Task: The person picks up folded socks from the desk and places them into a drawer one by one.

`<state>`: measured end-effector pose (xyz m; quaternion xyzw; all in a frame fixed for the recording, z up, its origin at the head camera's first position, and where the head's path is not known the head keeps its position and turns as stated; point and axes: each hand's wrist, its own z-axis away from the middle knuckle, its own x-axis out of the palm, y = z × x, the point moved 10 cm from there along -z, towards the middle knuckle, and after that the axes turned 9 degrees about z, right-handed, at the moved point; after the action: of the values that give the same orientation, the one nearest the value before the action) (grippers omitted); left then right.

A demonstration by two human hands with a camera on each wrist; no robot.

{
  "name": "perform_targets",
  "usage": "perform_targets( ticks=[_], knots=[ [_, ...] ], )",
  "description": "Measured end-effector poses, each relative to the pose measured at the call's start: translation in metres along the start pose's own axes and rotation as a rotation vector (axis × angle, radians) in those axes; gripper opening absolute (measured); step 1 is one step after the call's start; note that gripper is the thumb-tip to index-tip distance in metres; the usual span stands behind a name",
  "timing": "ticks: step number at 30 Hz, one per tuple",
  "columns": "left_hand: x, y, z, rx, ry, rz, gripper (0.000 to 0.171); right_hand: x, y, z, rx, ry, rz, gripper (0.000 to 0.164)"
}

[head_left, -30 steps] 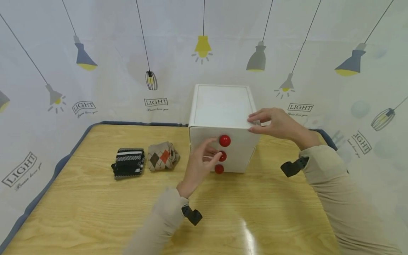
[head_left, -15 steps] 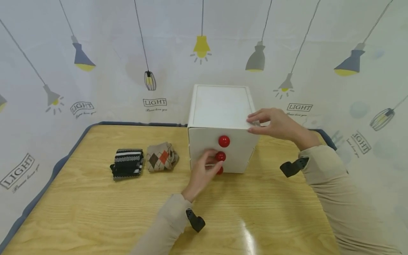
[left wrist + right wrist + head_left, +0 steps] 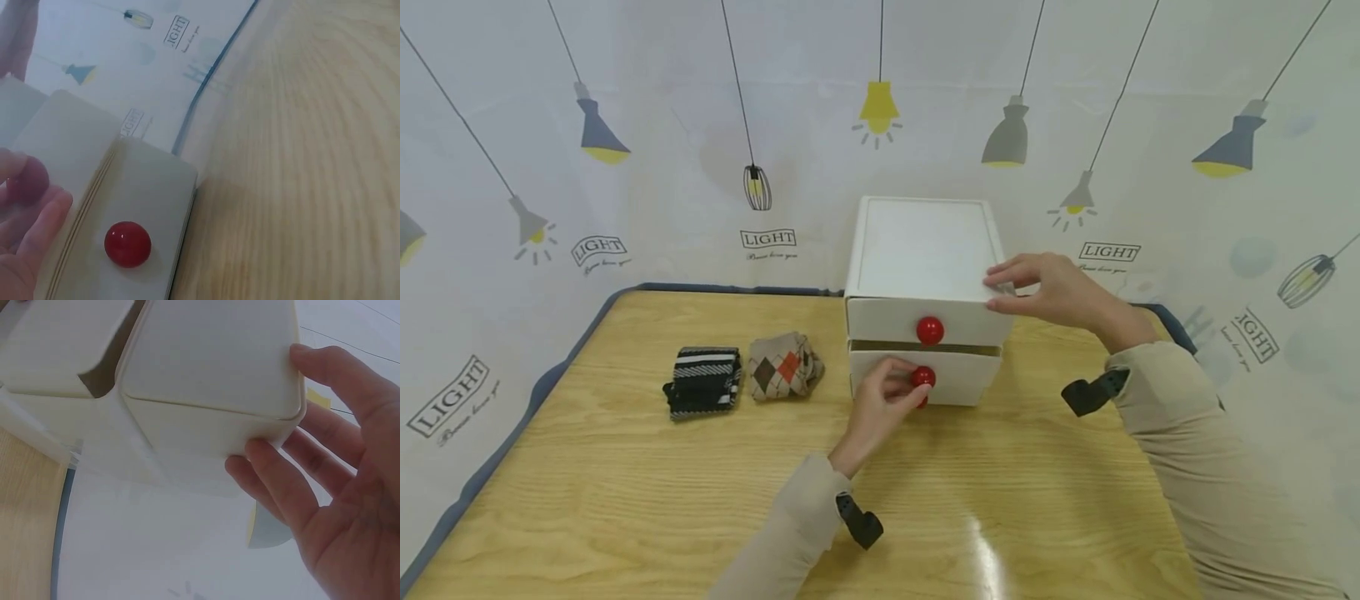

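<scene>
A white drawer box (image 3: 925, 250) with red ball knobs stands on the table. My left hand (image 3: 874, 408) pinches the middle knob (image 3: 922, 377) between thumb and fingers. That middle drawer (image 3: 966, 375) stands a little out, leaving a dark gap under the top drawer (image 3: 880, 320). The lower knob (image 3: 127, 244) shows fully in the left wrist view; in the head view the left hand mostly covers it. With fingers and thumb on different faces, my right hand (image 3: 1052, 292) holds the box's upper front right corner. The top drawer's knob (image 3: 929, 331) is untouched.
Left of the box lie a folded beige argyle sock bundle (image 3: 785, 367) and a folded black-and-white striped bundle (image 3: 703, 382). Behind the wooden table (image 3: 647, 500) hangs a white sheet (image 3: 812, 100) printed with lamps, close to the box's back.
My left hand has closed its fingers on the middle knob and drawn that drawer slightly out, opening a gap below the top drawer. My right hand keeps its place on the corner.
</scene>
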<state>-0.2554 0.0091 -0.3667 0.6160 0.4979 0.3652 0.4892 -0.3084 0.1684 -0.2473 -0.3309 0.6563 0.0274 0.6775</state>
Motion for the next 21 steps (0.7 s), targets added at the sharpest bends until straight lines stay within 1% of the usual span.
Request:
perform_targets(
  ticks=[3,6,11,15,18,21],
  knots=[
    [0.002,0.003,0.011,0.003,-0.028,-0.02,0.024,0.0,0.001,0.0,0.003,0.002,0.002,0.04],
    [0.005,0.008,0.027,0.027,-0.052,-0.027,0.022,0.0,0.001,-0.001,-0.001,0.007,0.006,0.04],
    [0.009,0.015,0.054,0.045,-0.085,0.0,0.02,0.001,0.001,-0.002,-0.009,0.01,0.014,0.039],
    [0.012,0.018,0.073,0.059,-0.099,0.012,0.019,0.001,0.002,-0.001,0.009,0.003,0.012,0.04],
    [0.016,0.011,0.085,0.073,-0.111,0.024,0.021,0.002,0.002,0.0,0.016,-0.001,0.01,0.041],
    [0.018,0.003,0.094,0.089,-0.108,0.039,0.024,0.001,0.002,0.0,0.012,0.0,0.012,0.041]
  ],
)
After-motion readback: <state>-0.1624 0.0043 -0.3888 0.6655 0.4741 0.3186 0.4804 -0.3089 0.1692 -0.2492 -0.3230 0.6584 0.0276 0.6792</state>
